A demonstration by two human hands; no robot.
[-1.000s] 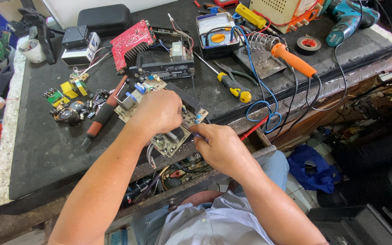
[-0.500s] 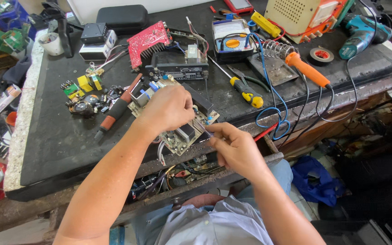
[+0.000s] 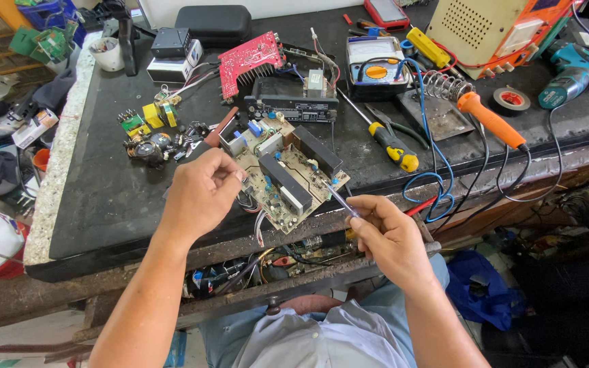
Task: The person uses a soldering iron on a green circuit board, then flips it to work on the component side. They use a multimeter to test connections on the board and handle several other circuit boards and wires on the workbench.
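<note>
A beige circuit board [image 3: 288, 174] with black heat sinks and blue parts lies tilted at the front edge of the dark bench [image 3: 103, 197]. My left hand [image 3: 199, 194] is at the board's left edge, its fingertips pinching that edge. My right hand [image 3: 390, 235] is just off the bench front, to the right of the board. It holds thin metal tweezers [image 3: 339, 199] whose tip points at the board's right corner. Loose wires hang from under the board.
Behind the board are a red circuit board [image 3: 250, 58], a multimeter [image 3: 375, 68], a yellow-handled screwdriver [image 3: 390, 143] and an orange soldering iron [image 3: 489, 119]. Small components [image 3: 148, 133] lie at the left. A teal drill [image 3: 570, 75] is at far right. An open drawer [image 3: 260, 266] holds wires.
My left hand has slid off the top of the board to its left edge, uncovering it. My right hand has drawn back to the right with the tweezers.
</note>
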